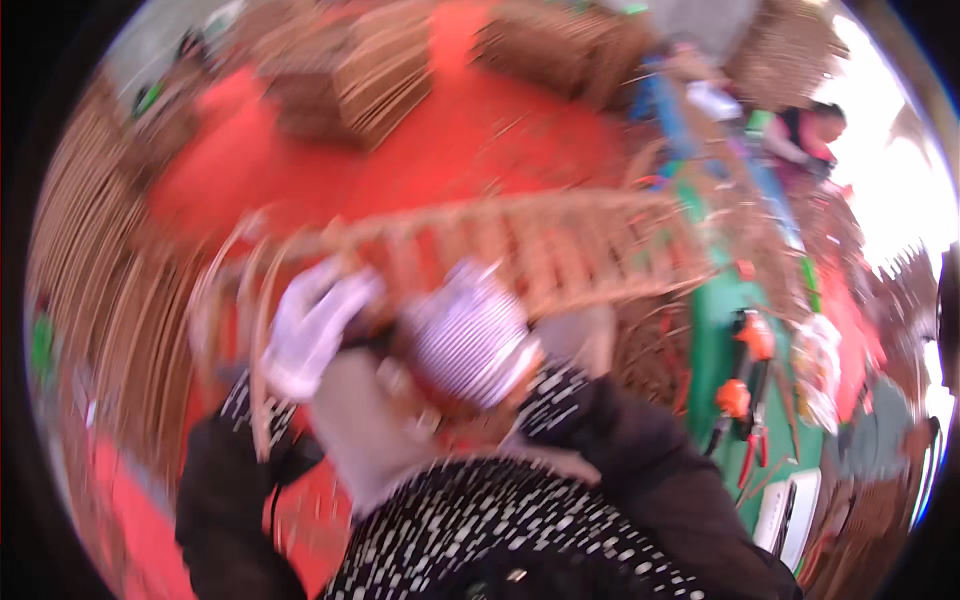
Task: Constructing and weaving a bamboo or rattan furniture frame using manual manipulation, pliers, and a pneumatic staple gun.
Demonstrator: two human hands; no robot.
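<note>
A long ladder-like frame of brown wicker or cane strips (pixel 560 250) lies across my lap, running from the left to the green table at the right. My left hand (pixel 325 320), in a pale glove, has its fingers curled round the frame's near left part. Close beside it, my right hand (pixel 470 335) wears a striped pale glove and is closed at the frame's near edge. Its fingertips are hidden and blurred, so what it grips does not show. A thin bent cane strip (pixel 262 340) rises in front of my left wrist.
On the green table (pixel 712 330) at the right lie orange-and-black hand tools (pixel 745 370), red-handled pliers (pixel 752 460) and a clear plastic bag (pixel 820 370). Stacks of brown wicker panels (pixel 350 75) stand on the red floor (pixel 480 130). Another person (pixel 805 140) works at the far right.
</note>
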